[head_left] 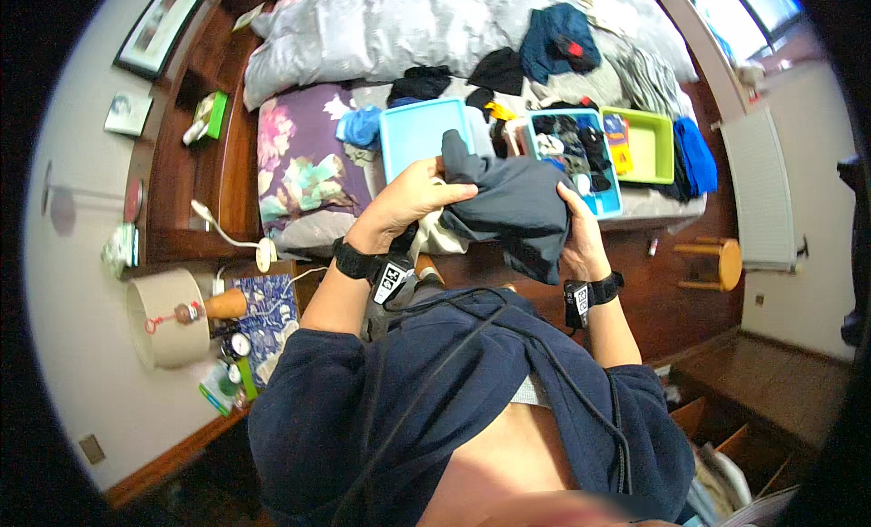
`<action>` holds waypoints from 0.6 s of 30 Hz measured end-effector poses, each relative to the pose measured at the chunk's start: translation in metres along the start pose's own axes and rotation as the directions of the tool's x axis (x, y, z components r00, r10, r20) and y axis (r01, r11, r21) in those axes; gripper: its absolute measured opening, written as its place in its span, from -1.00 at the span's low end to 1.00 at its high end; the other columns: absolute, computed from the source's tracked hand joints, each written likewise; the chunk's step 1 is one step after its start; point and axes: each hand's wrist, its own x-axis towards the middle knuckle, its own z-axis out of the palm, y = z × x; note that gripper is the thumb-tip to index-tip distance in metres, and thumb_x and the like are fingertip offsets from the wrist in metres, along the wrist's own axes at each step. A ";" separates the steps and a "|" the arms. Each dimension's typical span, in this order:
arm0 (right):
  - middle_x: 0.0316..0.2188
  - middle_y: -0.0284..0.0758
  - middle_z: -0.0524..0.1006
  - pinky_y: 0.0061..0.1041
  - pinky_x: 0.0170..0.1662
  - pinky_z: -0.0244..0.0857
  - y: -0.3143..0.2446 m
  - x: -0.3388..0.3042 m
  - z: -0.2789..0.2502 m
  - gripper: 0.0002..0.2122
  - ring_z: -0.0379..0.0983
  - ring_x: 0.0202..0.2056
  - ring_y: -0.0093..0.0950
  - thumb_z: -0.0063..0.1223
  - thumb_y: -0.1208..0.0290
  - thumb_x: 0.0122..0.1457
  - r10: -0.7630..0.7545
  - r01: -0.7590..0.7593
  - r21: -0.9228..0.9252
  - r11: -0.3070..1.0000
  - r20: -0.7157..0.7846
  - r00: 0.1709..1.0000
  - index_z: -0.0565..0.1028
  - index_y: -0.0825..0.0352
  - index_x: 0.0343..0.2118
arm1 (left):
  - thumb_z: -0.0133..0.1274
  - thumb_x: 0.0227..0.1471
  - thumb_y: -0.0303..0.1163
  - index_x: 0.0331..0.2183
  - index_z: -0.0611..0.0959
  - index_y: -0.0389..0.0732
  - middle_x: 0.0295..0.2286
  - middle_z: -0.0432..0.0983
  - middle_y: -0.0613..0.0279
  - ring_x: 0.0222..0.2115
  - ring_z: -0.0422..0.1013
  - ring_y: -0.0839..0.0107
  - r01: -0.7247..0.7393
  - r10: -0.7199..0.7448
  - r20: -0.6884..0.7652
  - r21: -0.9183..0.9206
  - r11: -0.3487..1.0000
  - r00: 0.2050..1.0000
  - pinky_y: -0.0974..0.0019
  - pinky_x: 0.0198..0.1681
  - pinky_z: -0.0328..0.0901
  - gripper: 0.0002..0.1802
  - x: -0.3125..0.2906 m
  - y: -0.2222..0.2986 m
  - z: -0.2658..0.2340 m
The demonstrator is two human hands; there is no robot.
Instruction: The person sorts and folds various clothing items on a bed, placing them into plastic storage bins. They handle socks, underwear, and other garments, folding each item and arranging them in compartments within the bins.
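Observation:
A dark grey cloth garment (513,205) hangs between my hands, partly bunched, in front of the bed. My left hand (408,196) grips its left side, thumb lying over the fabric. At the opposite edge, my right hand (582,237) holds the cloth with its thumb on top and its other fingers hidden behind. What kind of garment it is, I cannot tell. Just beyond it on the bed lies a light blue tray (422,132), partly covered by the cloth. A second blue box (610,203), holding several rolled dark and patterned pieces, sits to the right.
A green bin (649,146) with small packets stands beside the blue box. Loose clothes, including a navy garment (558,42) and a bright blue one (697,155), lie around on the bed. A lamp (168,318) stands at left; a wooden stool (726,264) is at right.

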 end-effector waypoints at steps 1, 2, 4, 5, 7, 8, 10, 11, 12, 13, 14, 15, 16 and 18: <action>-0.17 -0.26 0.50 -0.45 -0.06 0.32 -0.004 -0.007 -0.020 -0.70 0.44 -0.16 -0.43 0.02 0.34 0.16 -0.011 0.012 0.015 1.000 -0.063 0.998 0.42 0.40 -0.10 | 0.18 -0.07 -0.37 -0.18 0.55 -0.33 -0.26 0.50 0.31 -0.26 0.38 0.57 0.029 -0.029 0.005 0.008 1.000 1.000 0.47 -0.11 0.25 -0.62 0.004 0.002 0.013; -0.15 -0.25 0.49 -0.43 -0.02 0.30 -0.008 -0.016 -0.040 -0.71 0.43 -0.14 -0.41 0.01 0.39 0.16 -0.039 0.043 0.121 0.992 -0.030 0.999 0.41 0.40 -0.09 | 0.17 -0.07 -0.38 -0.20 0.55 -0.32 -0.29 0.51 0.32 -0.30 0.39 0.59 0.015 -0.015 -0.037 -0.007 1.000 0.999 0.50 -0.14 0.26 -0.64 0.007 0.002 0.026; -0.14 -0.25 0.49 -0.44 0.01 0.28 -0.019 -0.033 -0.074 -0.70 0.42 -0.12 -0.43 0.03 0.48 0.12 -0.193 0.176 0.121 0.977 0.153 0.969 0.40 0.41 -0.08 | 0.17 -0.06 -0.38 -0.19 0.55 -0.32 -0.29 0.51 0.32 -0.29 0.39 0.58 0.011 -0.010 -0.077 0.005 1.000 0.997 0.49 -0.14 0.27 -0.64 0.009 0.001 0.050; -0.14 -0.26 0.49 -0.45 0.02 0.28 -0.025 -0.043 -0.087 -0.70 0.42 -0.12 -0.44 0.04 0.50 0.10 -0.260 0.245 0.091 0.965 0.215 0.941 0.40 0.42 -0.07 | 0.18 -0.06 -0.38 -0.18 0.53 -0.32 -0.28 0.50 0.32 -0.29 0.39 0.58 0.008 -0.007 -0.071 0.009 1.000 0.997 0.49 -0.14 0.27 -0.62 0.011 -0.001 0.060; -0.16 -0.26 0.50 -0.51 -0.02 0.27 -0.037 -0.064 -0.112 -0.67 0.43 -0.14 -0.50 0.09 0.54 0.06 -0.326 0.330 0.011 0.944 0.183 0.927 0.41 0.41 -0.08 | 0.20 -0.06 -0.40 0.00 0.39 -0.36 -0.24 0.48 0.27 -0.31 0.40 0.57 -0.120 0.117 -0.079 -0.034 0.992 0.990 0.46 -0.12 0.27 -0.42 0.017 -0.010 0.082; -0.18 -0.30 0.49 -0.56 -0.04 0.25 -0.042 -0.073 -0.121 -0.72 0.41 -0.17 -0.54 0.11 0.54 0.04 -0.410 0.433 -0.118 0.894 0.178 0.895 0.45 0.40 -0.14 | 0.20 -0.06 -0.41 0.04 0.35 -0.35 -0.23 0.48 0.25 -0.29 0.40 0.56 -0.076 0.073 -0.125 -0.016 0.997 0.989 0.46 -0.11 0.27 -0.36 0.017 -0.014 0.090; -0.19 -0.41 0.41 -0.69 -0.11 0.19 -0.054 -0.088 -0.138 -0.83 0.34 -0.23 -0.63 0.20 0.54 -0.03 -0.636 0.607 -0.643 0.467 0.232 0.736 0.53 0.38 -0.33 | 0.18 -0.05 -0.41 0.08 0.34 -0.31 -0.22 0.48 0.23 -0.26 0.40 0.54 0.022 0.026 -0.267 0.175 0.984 0.963 0.46 -0.12 0.28 -0.35 0.016 -0.022 0.105; -0.17 -0.40 0.34 -0.63 -0.05 0.13 -0.054 -0.098 -0.144 -0.85 0.29 -0.18 -0.58 0.25 0.53 -0.09 -0.730 0.600 -0.730 0.327 0.208 0.651 0.53 0.36 -0.42 | 0.17 -0.04 -0.42 0.07 0.38 -0.28 -0.21 0.48 0.24 -0.27 0.41 0.54 -0.014 0.092 -0.240 0.308 0.951 0.966 0.47 -0.13 0.28 -0.39 0.017 -0.026 0.113; -0.11 -0.35 0.33 -0.56 -0.01 0.10 -0.058 -0.105 -0.149 -0.85 0.27 -0.14 -0.51 0.26 0.53 -0.11 -0.790 0.624 -0.762 0.172 0.272 0.549 0.53 0.35 -0.43 | 0.16 -0.03 -0.42 0.04 0.43 -0.28 -0.21 0.49 0.24 -0.28 0.41 0.54 -0.121 0.181 -0.127 0.376 0.919 0.975 0.47 -0.14 0.29 -0.44 0.017 -0.029 0.120; -0.06 -0.31 0.32 -0.49 0.04 0.06 -0.061 -0.110 -0.152 -0.85 0.25 -0.09 -0.45 0.26 0.54 -0.13 -0.832 0.638 -0.770 0.020 0.341 0.437 0.53 0.35 -0.45 | 0.15 -0.02 -0.42 0.01 0.47 -0.27 -0.21 0.50 0.25 -0.29 0.41 0.53 -0.202 0.237 -0.028 0.432 0.879 0.971 0.47 -0.16 0.29 -0.49 0.016 -0.031 0.127; 0.08 -0.25 0.26 -0.37 0.12 -0.03 -0.066 -0.120 -0.157 -0.88 0.19 0.01 -0.35 0.26 0.55 -0.14 -0.828 0.640 -0.767 0.037 0.336 0.450 0.54 0.33 -0.49 | 0.13 -0.02 -0.41 -0.08 0.55 -0.28 -0.23 0.53 0.29 -0.28 0.43 0.50 0.011 0.002 -0.029 0.459 0.888 1.000 0.43 -0.15 0.29 -0.59 0.014 -0.033 0.133; 0.11 -0.22 0.27 -0.30 0.18 -0.08 -0.070 -0.126 -0.159 -0.87 0.13 0.14 -0.28 0.22 0.58 -0.12 -0.827 0.716 -0.693 0.084 0.352 0.438 0.54 0.32 -0.45 | 0.17 -0.08 -0.38 -0.09 0.56 -0.26 -0.25 0.55 0.22 -0.26 0.43 0.47 0.014 -0.029 0.015 0.615 0.789 0.999 0.41 -0.14 0.28 -0.56 0.012 -0.034 0.139; 0.05 -0.23 0.35 -0.24 0.20 -0.13 -0.076 -0.133 -0.160 -0.87 0.10 0.18 -0.25 0.19 0.59 -0.10 -0.818 0.745 -0.664 0.059 0.395 0.418 0.52 0.32 -0.43 | 0.19 -0.11 -0.38 -0.11 0.57 -0.25 -0.26 0.55 0.17 -0.27 0.44 0.44 -0.091 0.044 0.087 0.677 0.730 0.995 0.41 -0.15 0.29 -0.55 0.010 -0.035 0.146; -0.19 -0.27 0.53 -0.12 0.25 -0.23 -0.084 -0.147 -0.161 -0.87 0.11 0.20 -0.16 0.10 0.63 -0.05 -0.802 0.790 -0.612 0.033 0.455 0.387 0.48 0.33 -0.40 | 0.23 -0.21 -0.38 -0.16 0.58 -0.26 -0.34 0.55 0.04 -0.33 0.46 0.36 -0.300 0.193 0.230 0.770 0.563 0.954 0.40 -0.19 0.29 -0.53 0.007 -0.037 0.158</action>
